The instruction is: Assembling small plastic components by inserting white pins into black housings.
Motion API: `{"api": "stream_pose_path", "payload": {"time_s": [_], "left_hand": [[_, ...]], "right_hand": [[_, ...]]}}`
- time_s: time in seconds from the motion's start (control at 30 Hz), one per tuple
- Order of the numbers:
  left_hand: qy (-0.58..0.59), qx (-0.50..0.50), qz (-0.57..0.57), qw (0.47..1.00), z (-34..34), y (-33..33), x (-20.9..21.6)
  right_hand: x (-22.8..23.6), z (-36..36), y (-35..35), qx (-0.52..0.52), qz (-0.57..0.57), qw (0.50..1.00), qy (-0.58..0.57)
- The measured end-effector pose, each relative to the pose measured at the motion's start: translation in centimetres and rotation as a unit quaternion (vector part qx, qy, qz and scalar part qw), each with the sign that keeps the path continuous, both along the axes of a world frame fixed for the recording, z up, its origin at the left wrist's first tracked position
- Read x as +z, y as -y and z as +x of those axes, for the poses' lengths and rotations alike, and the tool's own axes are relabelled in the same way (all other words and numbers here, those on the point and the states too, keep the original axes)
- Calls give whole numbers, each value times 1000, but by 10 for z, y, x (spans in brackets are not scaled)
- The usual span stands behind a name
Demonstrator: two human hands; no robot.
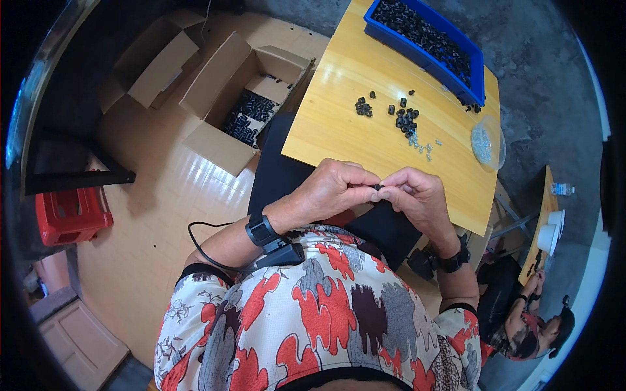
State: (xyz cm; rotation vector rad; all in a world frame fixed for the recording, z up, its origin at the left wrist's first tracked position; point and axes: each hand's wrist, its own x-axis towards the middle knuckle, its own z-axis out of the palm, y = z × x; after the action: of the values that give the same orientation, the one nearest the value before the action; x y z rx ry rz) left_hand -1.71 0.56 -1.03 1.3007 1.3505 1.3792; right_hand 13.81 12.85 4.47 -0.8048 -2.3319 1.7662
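My left hand (336, 187) and my right hand (415, 195) meet fingertip to fingertip just off the near edge of the wooden table. Pinched between them is a small black part (377, 187), mostly covered by the fingers, so its exact kind does not show. Beyond the hands, a loose pile of short black cylindrical parts (405, 120) lies on the tabletop. Several small silver screws (415, 141) lie against its near side. A smaller cluster of black parts (363, 107) sits to the left.
A blue tray (424, 60) full of black parts stands at the table's far end. At the right edge is a clear round tub (499, 144) of small pieces. Left on the floor, a cardboard box (218, 133) holds black parts, near a red stool (72, 218). Another person (528, 326) works at right.
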Motion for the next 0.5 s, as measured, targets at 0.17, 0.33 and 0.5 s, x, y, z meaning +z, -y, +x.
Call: {"api": "stream_pose_path", "payload": {"time_s": [0.17,0.33,0.5], "left_hand": [[19,-4,4,1000,3,1,-3],[75,22,-9,997,4,2,-5],[144,-12,-41,989,-1,2,-5]], "right_hand": [[1,0,-2,13,53,999,2],[9,-6,-2,25,116,993,1],[10,-9,-1,-26,3,1000,18]]}}
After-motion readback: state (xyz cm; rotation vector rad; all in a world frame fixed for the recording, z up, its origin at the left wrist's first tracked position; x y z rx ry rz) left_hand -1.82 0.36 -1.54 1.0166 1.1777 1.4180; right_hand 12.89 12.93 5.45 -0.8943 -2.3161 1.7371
